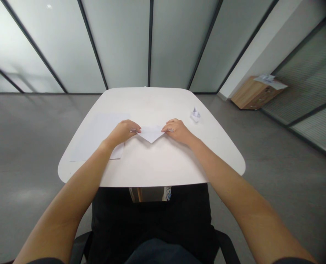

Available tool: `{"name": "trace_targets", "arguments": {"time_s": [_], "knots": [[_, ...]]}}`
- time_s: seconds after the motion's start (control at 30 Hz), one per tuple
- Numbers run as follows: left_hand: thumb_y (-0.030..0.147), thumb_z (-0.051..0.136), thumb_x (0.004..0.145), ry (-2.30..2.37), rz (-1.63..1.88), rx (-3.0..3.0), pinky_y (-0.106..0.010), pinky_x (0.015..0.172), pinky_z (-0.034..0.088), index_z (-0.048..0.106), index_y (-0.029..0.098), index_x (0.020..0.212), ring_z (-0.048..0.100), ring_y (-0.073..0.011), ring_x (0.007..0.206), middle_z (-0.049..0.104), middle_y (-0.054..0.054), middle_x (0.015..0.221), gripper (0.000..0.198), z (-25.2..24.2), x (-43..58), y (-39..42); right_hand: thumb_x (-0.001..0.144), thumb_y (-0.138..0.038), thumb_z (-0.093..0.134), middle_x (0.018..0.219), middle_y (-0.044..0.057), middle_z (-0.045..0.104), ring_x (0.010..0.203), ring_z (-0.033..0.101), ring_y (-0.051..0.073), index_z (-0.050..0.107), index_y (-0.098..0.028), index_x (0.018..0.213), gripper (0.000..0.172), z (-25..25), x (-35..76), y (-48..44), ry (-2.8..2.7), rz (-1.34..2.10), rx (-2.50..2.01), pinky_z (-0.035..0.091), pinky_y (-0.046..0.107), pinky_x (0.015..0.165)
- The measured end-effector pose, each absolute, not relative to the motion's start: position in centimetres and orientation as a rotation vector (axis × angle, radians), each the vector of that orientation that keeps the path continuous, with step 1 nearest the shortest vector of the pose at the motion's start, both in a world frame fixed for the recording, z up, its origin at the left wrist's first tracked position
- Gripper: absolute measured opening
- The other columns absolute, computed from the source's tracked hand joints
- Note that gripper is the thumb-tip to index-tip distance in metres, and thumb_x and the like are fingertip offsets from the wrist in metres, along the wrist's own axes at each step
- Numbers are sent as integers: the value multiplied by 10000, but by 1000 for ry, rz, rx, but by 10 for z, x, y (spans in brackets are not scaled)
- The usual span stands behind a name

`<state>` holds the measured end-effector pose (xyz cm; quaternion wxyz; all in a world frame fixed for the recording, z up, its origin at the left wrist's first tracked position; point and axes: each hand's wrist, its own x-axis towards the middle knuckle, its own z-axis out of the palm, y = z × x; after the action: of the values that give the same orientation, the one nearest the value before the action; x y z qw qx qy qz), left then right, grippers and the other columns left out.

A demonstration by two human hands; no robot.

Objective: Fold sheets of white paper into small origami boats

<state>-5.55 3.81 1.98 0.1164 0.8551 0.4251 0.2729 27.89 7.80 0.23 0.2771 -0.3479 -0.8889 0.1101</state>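
Observation:
A folded sheet of white paper (151, 134) lies on the white table (157, 104), its point toward me. My left hand (123, 132) rests on the paper's left corner, with the fingertips pinching it. My right hand (178, 131) holds the right corner in the same way. Under my left wrist lies a flat sheet of white paper (96, 137), and its near edge is partly hidden by my forearm. A small folded paper figure (195, 114) stands on the table beyond my right hand.
The rounded table stands on a grey floor, with frosted glass walls behind it. A low wooden cabinet (255, 93) stands at the far right, with crumpled white paper (267, 80) on top. Black chair arms show at the bottom.

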Motion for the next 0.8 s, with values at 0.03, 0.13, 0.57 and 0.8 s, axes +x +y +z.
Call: {"name": "trace_targets", "arguments": {"time_s": [0.03,0.13,0.57,0.8], "knots": [[212,655,864,1272,710,2495,-385,1017,552,818,264,944,738,-227,1045,818,-11,1067,189,20,-56,38,876,-160,687,1023,18,837,1111,701,266,848,-299,941,223,2,279,78,-2414,299,-972,481,455,1057],[210,656,858,1346,538,2440,-370,1023,539,814,288,999,749,-217,1022,818,14,1076,226,21,-57,38,865,-140,705,1045,7,835,1113,704,262,848,-298,966,236,2,279,75,-2465,310,-1066,505,432,1037],[438,688,903,1282,477,2287,-339,924,544,809,314,1044,731,-193,928,816,14,1045,224,28,-66,34,888,-269,771,1094,11,821,1079,731,247,843,-309,1029,163,7,292,74,-2473,513,-1110,537,403,1033],[473,623,942,1326,524,2296,-313,833,529,773,283,1067,714,-184,857,804,-3,971,272,25,-66,36,965,-313,667,1054,23,818,985,736,227,834,-270,1056,195,9,291,72,-2416,530,-1130,539,354,949]]}}
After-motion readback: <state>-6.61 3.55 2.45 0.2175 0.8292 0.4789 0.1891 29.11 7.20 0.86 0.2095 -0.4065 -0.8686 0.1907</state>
